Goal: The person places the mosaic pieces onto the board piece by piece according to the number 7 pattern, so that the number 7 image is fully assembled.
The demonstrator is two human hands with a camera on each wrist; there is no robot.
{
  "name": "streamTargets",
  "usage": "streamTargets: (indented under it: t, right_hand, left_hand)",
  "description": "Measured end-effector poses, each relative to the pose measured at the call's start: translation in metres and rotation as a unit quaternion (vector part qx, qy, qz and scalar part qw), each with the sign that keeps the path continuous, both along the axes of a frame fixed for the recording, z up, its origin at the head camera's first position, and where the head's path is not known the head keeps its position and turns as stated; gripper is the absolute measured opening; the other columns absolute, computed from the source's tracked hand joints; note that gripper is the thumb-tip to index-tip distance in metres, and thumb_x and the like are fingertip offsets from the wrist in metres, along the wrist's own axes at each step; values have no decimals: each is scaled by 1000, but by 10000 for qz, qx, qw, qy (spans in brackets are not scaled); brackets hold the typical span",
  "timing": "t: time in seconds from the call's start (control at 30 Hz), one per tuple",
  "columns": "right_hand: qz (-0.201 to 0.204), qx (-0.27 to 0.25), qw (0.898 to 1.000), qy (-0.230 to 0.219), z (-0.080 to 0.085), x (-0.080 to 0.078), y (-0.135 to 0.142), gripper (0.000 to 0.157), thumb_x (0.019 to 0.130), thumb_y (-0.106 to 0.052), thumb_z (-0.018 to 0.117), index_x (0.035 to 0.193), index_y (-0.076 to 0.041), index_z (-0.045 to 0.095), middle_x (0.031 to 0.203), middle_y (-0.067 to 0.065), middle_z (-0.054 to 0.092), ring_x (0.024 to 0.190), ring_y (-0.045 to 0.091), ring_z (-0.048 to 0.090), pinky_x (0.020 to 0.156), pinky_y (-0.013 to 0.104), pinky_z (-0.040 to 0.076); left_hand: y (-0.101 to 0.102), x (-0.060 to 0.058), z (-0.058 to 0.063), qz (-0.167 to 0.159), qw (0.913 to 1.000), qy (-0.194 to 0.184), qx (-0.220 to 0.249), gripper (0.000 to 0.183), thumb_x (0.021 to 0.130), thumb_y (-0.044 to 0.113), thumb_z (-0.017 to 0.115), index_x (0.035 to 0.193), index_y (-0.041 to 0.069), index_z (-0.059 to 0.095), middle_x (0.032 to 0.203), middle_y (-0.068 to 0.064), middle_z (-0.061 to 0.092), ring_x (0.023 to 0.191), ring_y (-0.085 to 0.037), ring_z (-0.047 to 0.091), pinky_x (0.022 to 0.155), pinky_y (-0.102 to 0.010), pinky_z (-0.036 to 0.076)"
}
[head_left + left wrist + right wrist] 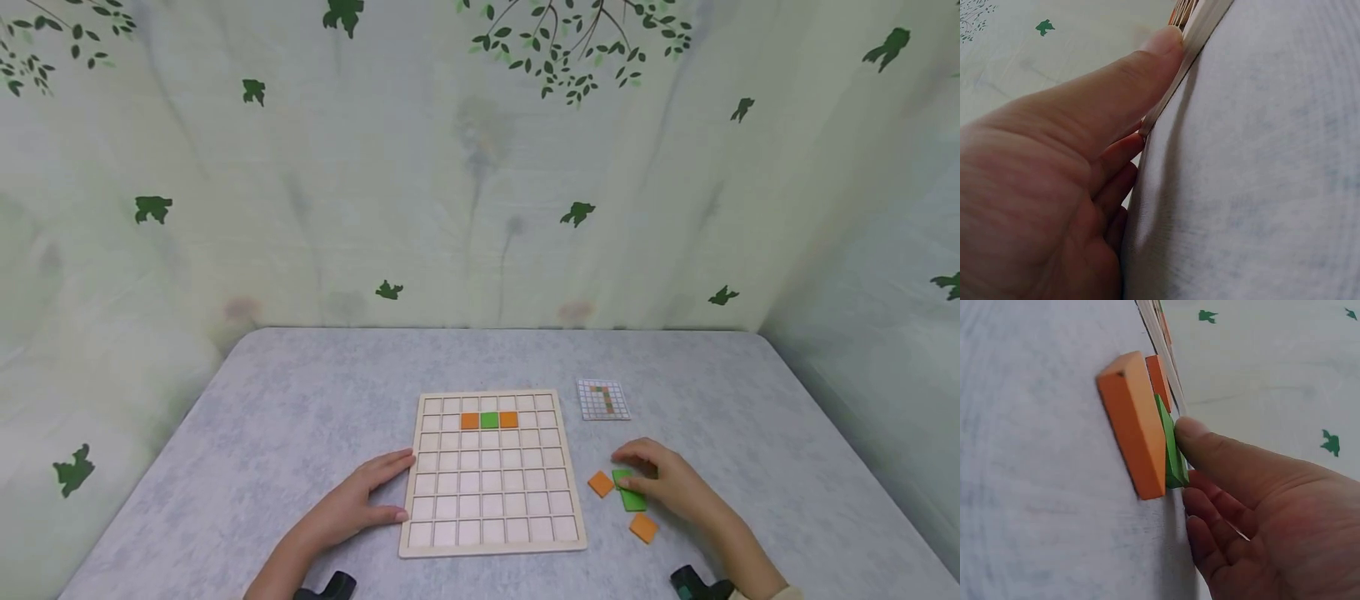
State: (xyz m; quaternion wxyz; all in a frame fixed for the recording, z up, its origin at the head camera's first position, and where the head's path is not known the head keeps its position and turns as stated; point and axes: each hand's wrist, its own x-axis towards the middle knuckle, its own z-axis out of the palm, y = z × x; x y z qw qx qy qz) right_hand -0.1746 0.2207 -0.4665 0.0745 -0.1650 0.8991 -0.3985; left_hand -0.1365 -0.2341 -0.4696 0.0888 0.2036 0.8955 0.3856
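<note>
A square wooden grid board [491,550] lies on the table, with an orange tile [469,421], a green tile [489,420] and another orange tile [508,420] side by side in its second row. My left hand [360,496] rests at the board's left edge, thumb and fingers spread and touching it. To the right of the board, my right hand [671,483] is over two loose green tiles [634,502], its thumb at the upper one and its index finger apart beyond it. Loose orange tiles lie beside them, one [601,484] towards the board and one [643,527] nearer me.
A small pattern card [603,400] with a coloured grid figure lies beyond the right hand, near the board's upper right corner. The grey table [315,392] ends at a pale curtain [420,167] printed with leaves.
</note>
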Motion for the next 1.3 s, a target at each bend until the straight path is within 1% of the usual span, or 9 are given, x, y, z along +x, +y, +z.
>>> streamTargets:
  t: [0.1, 0.27, 0.37, 0.53, 0.67, 0.8, 0.97, 1.2, 1.3]
  right_hand:
    - [13, -2, 9999, 120, -2, 0, 1, 27, 78, -23, 70, 103, -14, 63, 102, -3, 56, 90, 15, 51, 75, 28, 43]
    - [-256, 131, 9993, 256, -4, -1, -1, 21, 78, -22, 70, 98, -15, 64, 96, -5, 55, 82, 12, 49, 67, 25, 42]
    - [-219, 83, 9996, 137, -4, -1, 0, 24, 78, -24, 70, 99, -15, 64, 97, -4, 54, 86, 13, 50, 71, 26, 43]
    - [41, -69, 10000, -17, -3, 0, 3, 27, 77, -24, 71, 101, -14, 62, 102, 0, 53, 93, 18, 50, 77, 29, 44]
    - [-105, 84, 9999, 86, -4, -1, 2, 24, 78, -25, 70, 99, -15, 63, 99, -2, 54, 90, 16, 51, 74, 27, 45]
    - [-210, 202, 9995, 94, -4, -2, 2, 26, 77, -23, 71, 100, -14, 62, 98, -2, 53, 88, 15, 51, 73, 28, 46]
    - [-179, 304, 9993, 103, 1, 0, 2, 28, 76, -19, 73, 100, -11, 62, 99, 1, 53, 88, 16, 51, 74, 32, 46]
    - [-663, 160, 9976, 73, 12, 3, -8, 28, 78, -16, 70, 102, -5, 61, 93, -1, 58, 81, 12, 54, 71, 28, 48]
    - [-507, 15, 9984, 255, 21, 3, -17, 28, 79, -15, 69, 104, -5, 61, 94, -1, 60, 80, 13, 56, 70, 28, 48]
  left_hand:
    - [0, 0, 0, -9, 10000, 8, -11, 79, 72, 46, 68, 136, 9, 42, 139, -10, 35, 128, -36, 26, 98, -55, 22]
    - [0, 0, 1, -22, 10000, -11, 7, 78, 72, 46, 68, 136, 10, 41, 140, -10, 35, 128, -36, 26, 98, -56, 22]
    - [0, 0, 1, -30, 10000, -34, 30, 78, 72, 45, 68, 136, 10, 41, 140, -10, 35, 128, -36, 26, 98, -56, 22]
    - [0, 0, 1, -21, 10000, -63, 14, 78, 72, 45, 68, 136, 10, 41, 140, -10, 34, 128, -36, 25, 98, -56, 22]
    - [0, 0, 2, -5, 10000, -56, 29, 78, 72, 46, 68, 136, 10, 41, 140, -10, 34, 128, -37, 25, 98, -57, 22]
    - [0, 0, 0, -19, 10000, -34, 39, 78, 73, 46, 68, 136, 11, 41, 140, -9, 34, 128, -36, 25, 98, -56, 22]
    - [0, 0, -1, -40, 10000, 1, 32, 78, 73, 46, 68, 136, 10, 41, 140, -9, 34, 128, -36, 25, 98, -56, 22]
    - [1, 0, 0, -29, 10000, -38, 55, 78, 73, 46, 68, 137, 11, 40, 140, -10, 34, 128, -37, 25, 98, -57, 21]
    - [0, 0, 0, -27, 9999, -82, 76, 78, 73, 46, 68, 137, 11, 40, 141, -9, 33, 128, -37, 24, 98, -57, 21]
